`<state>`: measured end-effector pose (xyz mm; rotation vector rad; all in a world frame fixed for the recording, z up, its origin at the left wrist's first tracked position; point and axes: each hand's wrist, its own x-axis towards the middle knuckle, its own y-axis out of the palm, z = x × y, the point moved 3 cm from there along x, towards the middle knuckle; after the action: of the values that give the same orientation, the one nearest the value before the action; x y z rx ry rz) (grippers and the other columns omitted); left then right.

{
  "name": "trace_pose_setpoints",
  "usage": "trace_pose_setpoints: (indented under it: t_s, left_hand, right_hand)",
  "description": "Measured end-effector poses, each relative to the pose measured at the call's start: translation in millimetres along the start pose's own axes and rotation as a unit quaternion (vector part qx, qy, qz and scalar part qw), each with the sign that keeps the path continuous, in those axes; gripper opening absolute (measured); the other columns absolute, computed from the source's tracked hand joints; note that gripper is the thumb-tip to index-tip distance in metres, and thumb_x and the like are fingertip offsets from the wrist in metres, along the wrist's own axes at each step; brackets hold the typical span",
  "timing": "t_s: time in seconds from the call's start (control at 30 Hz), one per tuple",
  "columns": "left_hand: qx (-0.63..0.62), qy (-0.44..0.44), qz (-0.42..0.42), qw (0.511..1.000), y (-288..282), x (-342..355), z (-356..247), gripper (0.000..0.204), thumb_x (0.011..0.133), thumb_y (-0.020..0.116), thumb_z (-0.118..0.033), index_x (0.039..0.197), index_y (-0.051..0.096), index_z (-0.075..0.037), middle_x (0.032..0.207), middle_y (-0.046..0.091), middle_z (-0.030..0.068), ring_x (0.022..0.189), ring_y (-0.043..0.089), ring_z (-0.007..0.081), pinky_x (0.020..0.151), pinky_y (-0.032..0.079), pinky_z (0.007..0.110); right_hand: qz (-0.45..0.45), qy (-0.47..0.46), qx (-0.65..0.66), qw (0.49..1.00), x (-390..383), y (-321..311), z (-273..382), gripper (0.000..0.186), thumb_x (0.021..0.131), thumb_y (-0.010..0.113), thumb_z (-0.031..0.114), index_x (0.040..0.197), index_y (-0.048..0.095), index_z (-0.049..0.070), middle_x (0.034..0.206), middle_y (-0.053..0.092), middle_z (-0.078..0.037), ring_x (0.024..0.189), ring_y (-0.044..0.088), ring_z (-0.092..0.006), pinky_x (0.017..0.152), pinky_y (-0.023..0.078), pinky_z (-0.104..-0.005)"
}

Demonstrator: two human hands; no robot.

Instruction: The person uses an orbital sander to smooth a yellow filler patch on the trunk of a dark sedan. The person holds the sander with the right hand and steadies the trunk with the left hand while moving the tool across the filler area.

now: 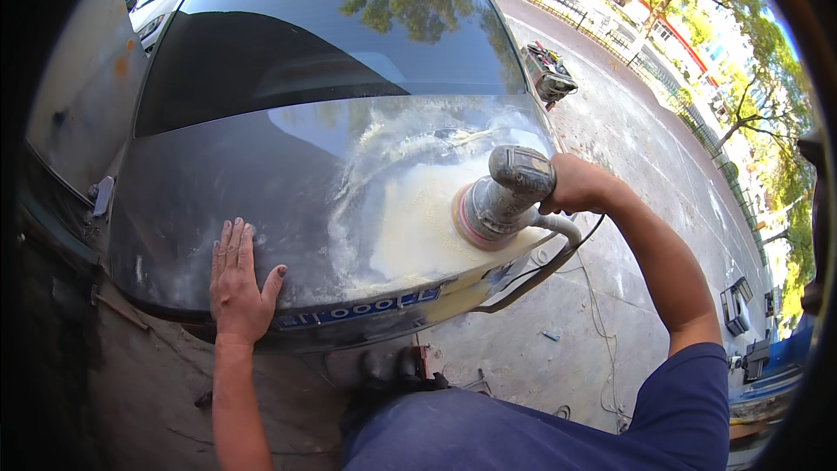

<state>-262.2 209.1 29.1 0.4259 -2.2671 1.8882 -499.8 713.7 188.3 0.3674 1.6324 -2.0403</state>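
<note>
My flat left hand (240, 292) leans on the dark-grey metal car lid (292, 201) at eight o'clock, maybe for balance, while my right hand (577, 183) grips the dusty grey round sander (501, 203) at three o'clock.

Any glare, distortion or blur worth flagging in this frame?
Head view: fisheye bows the trunk lid, with black corners; head view: leafy reflections on the rear window; head view: the trees at right are brightly sunlit, while the power sander and left hand look fairly sharp.
</note>
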Motion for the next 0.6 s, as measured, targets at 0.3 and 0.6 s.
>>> trace_pose_setpoints:
  t_s: [0.3,0.6]
  left_hand:
    - [-0.023,-0.004,-0.002,1.000,-1.8,1.7,-0.6,0.088,0.110,0.077,-0.045,0.176,0.046,0.002,0.186,0.045,0.0212,0.178,0.034,0.0380,0.147,0.026,0.053]
    - [-0.013,-0.004,-0.006,1.000,-1.3,1.3,-0.6,0.087,0.110,0.077,-0.046,0.176,0.047,0.002,0.186,0.046,0.0214,0.177,0.034,0.0384,0.146,0.026,0.053]
  right_hand:
    - [-0.065,0.034,-0.116,0.991,0.0,-33.2,-41.3,0.032,0.075,0.097,0.014,0.099,0.087,-0.005,0.089,0.084,-0.022,0.074,0.083,-0.0319,0.072,0.067,-0.0447]
    - [-0.048,-0.084,-0.152,0.984,19.4,-9.2,29.7,0.039,0.071,0.097,0.020,0.103,0.086,0.000,0.093,0.083,-0.024,0.084,0.081,-0.0399,0.083,0.065,-0.0473]
